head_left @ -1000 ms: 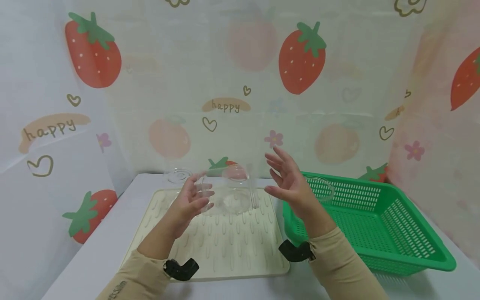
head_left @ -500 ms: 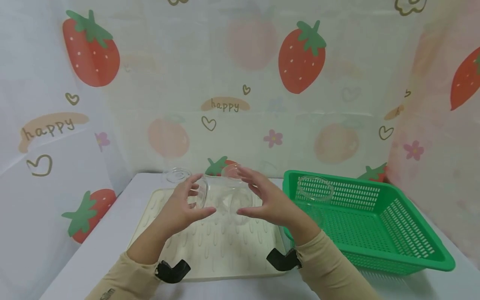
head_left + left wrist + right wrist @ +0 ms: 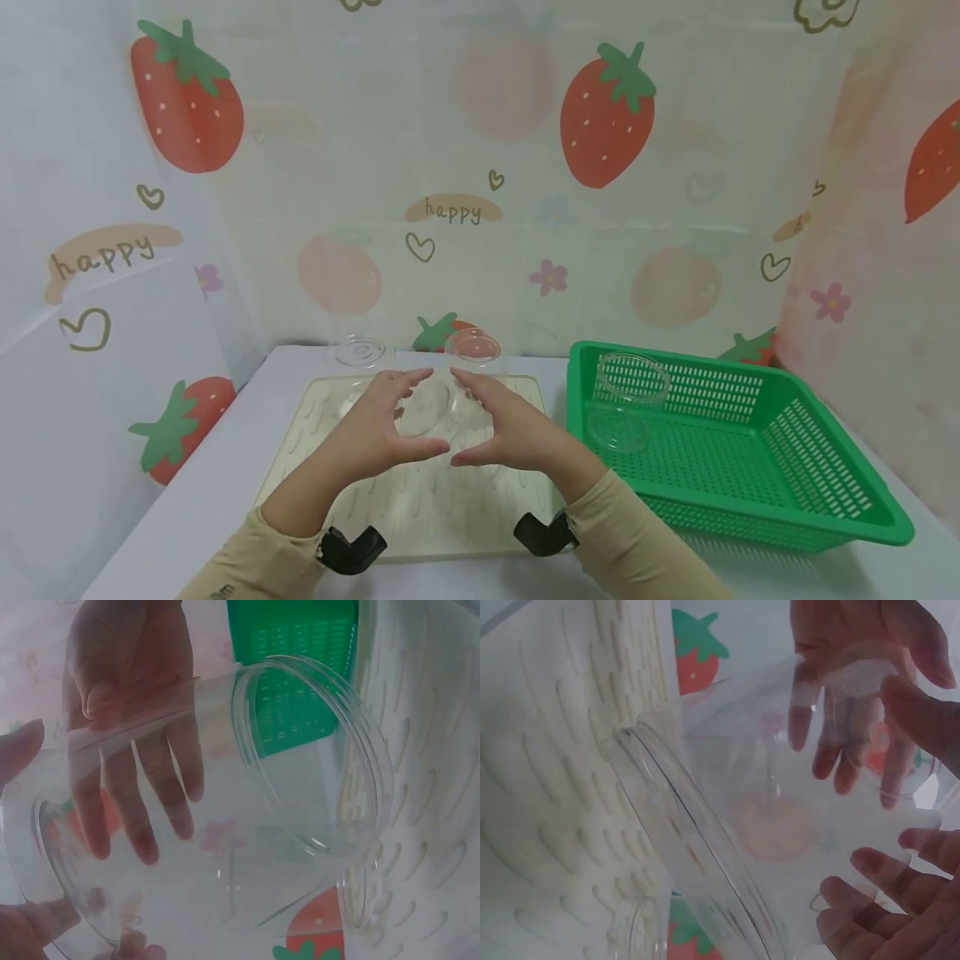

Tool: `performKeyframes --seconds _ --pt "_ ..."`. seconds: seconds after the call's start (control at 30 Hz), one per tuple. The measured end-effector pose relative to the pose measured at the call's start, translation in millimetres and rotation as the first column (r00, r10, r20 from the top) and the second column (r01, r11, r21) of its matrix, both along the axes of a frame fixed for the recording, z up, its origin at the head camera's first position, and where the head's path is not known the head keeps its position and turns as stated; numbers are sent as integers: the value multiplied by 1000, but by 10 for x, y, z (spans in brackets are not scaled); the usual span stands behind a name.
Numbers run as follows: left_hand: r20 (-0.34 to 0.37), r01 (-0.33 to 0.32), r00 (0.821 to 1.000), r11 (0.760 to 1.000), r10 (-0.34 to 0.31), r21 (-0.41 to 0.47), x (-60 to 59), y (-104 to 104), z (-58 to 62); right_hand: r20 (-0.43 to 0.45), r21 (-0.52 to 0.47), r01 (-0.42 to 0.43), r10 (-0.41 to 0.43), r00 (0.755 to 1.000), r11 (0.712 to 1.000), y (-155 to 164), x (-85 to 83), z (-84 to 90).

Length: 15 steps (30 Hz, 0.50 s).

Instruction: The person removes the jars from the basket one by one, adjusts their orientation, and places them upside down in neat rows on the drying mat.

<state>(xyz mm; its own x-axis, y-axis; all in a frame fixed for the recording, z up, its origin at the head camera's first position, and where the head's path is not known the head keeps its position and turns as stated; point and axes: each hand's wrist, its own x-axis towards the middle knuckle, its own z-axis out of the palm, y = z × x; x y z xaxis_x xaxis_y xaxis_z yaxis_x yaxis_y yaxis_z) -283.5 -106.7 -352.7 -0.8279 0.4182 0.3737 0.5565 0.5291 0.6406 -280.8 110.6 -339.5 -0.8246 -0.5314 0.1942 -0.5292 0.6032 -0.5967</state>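
Both hands hold one clear glass bowl between them, lifted just above a cream ribbed drying mat. The left hand curls its fingers and thumb round the bowl's left side; the right hand curls round its right side, thumbs nearly meeting at the near edge. In the wrist views the bowl is tipped on its side, its wide rim toward the mat.

Judging by how things lie, the work is partway through: two more clear glass bowls already sit mouth-down at the far edge of the mat, one at far left and one at far centre. The bowl in the hands has not yet been set down. One further glass bowl stands upright in the far left corner of a green plastic basket, right of the mat.

Count: four glass bowls, one mat, one basket, all on a white surface before strawberry-print curtains.
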Motion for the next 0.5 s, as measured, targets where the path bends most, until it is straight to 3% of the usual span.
performKeyframes --seconds 0.23,0.5 --pt "-103 -5 995 997 -3 -81 18 -9 15 19 -4 18 -18 1000 1000 -41 -20 -59" --pt "-109 5 994 999 -11 -53 20 -118 55 17 -110 38 -36 999 993 -147 -69 -146"
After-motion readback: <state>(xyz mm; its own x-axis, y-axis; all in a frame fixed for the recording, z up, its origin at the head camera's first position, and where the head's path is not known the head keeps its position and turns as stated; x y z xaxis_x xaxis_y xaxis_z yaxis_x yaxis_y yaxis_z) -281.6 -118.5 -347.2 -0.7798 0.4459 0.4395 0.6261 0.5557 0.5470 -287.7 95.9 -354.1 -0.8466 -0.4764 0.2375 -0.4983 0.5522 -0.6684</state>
